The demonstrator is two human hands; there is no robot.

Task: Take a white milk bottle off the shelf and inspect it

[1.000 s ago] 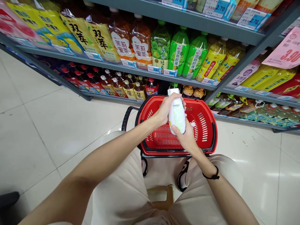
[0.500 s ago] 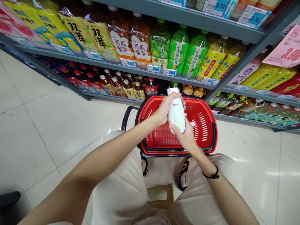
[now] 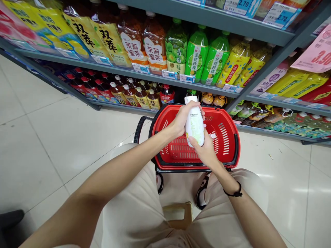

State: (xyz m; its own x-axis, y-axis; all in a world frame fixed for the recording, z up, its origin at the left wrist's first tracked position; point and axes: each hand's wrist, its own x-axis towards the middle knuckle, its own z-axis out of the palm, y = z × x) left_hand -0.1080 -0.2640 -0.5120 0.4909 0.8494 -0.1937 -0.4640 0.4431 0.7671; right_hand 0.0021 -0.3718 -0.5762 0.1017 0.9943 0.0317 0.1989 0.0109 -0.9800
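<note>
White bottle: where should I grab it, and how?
Probably around the rounded body of the white bottle, below its cap, from both sides. It's long enough for two hands: the left hand holds the upper part, the right hand the lower end.

A shop, shown by shelves [image 3: 224,21] of bottled drinks [image 3: 155,48], price tags [image 3: 168,74] and a red shopping basket [image 3: 234,120]

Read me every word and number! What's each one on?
"2.70": price tags
"3.90": small shelf tag
"3.9", cut off: pink sign
"双萃": brown bottles
"茉莉蜜茶": amber bottles
"青梅绿茶": dark green bottle
"金桔柠檬": bright green bottles
"冰糖雪梨": yellow bottles
Too small or blurred: white bottle, most other print.
</note>
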